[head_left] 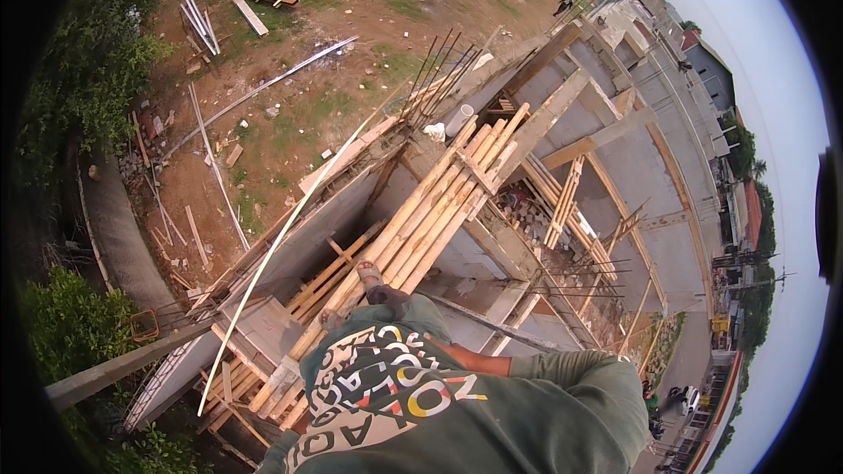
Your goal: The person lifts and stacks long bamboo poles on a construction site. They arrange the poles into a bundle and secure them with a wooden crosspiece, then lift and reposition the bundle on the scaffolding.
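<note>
Across my belly lies my right arm, its hand (435,344) against the printed front of my dark green shirt (527,421). Its fingers are mostly hidden in the cloth, so their grip cannot be made out. Of my left arm only the sleeve (277,455) and a small patch of skin show at the lower edge; that hand is out of sight. Under me is a walkway of bamboo poles (430,211), with my sandalled foot (370,275) on it. A long thin pale strip (290,219) slants past on the left, its lower end near the lower-left timbers.
Grey block walls and concrete beams (544,123) surround deep openings with rubble (527,211). Bare steel bars (435,79) stick up beside a white pipe (459,119). A concrete beam (123,364) juts out left. Below lies dirt ground (290,88) with scattered boards; a road runs at right.
</note>
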Demonstrator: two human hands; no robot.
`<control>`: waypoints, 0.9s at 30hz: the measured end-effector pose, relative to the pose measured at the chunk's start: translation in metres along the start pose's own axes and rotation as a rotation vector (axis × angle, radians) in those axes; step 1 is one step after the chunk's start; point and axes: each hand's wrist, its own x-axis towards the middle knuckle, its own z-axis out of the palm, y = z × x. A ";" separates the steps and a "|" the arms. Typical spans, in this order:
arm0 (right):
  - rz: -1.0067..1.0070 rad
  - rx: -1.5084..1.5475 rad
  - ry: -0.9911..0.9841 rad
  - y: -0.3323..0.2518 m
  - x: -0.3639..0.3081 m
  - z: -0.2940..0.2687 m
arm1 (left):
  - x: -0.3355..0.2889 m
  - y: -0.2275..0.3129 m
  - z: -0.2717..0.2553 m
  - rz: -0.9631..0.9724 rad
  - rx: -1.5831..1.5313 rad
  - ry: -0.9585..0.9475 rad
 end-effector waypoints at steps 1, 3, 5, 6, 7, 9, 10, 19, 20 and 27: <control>-0.010 -0.001 0.011 0.008 0.005 0.002 | 0.001 0.000 -0.003 -0.001 0.007 -0.006; -0.012 0.020 0.046 0.022 0.016 0.004 | 0.000 -0.001 -0.007 -0.003 0.017 -0.010; 0.038 0.040 0.065 0.034 0.026 0.004 | 0.000 -0.002 -0.009 -0.010 0.026 -0.016; 0.080 0.038 0.063 0.040 0.031 0.003 | 0.000 -0.003 -0.010 -0.014 0.029 -0.015; 0.115 0.057 0.064 0.046 0.036 0.002 | 0.000 -0.003 -0.010 -0.015 0.030 -0.020; -0.011 -0.061 0.039 0.058 0.047 0.001 | 0.000 -0.005 -0.011 -0.017 0.034 -0.024; -0.059 -0.103 0.027 0.065 0.051 -0.001 | 0.000 -0.006 -0.011 -0.017 0.038 -0.023; -0.144 -0.111 0.012 0.078 0.062 -0.005 | -0.002 -0.009 -0.007 0.004 0.058 -0.027; -0.162 -0.119 0.005 0.076 0.058 -0.005 | -0.003 -0.010 -0.005 0.004 0.055 -0.022; -0.218 -0.165 -0.002 0.085 0.066 -0.006 | -0.004 -0.013 0.005 0.007 0.049 -0.018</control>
